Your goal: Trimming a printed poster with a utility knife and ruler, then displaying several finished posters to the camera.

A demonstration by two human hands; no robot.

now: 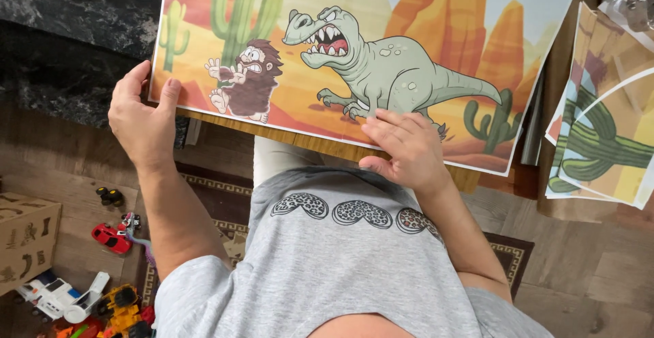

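Printed sheet stack (pixel 599 140) blocks right (picture top (pixel 409 11) unobstructed).

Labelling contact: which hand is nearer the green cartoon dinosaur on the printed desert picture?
Right. The right hand lies flat on the printed desert picture, fingers touching the green cartoon dinosaur at its feet. The left hand grips the picture's left edge, beside the caveman.

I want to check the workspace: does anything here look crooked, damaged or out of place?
The cartoon print lies slightly askew, its lower edge overhanging the table edge. The left hand grips its corner; the right hand rests flat on it. Toy vehicles are scattered on the floor. No damage shows.
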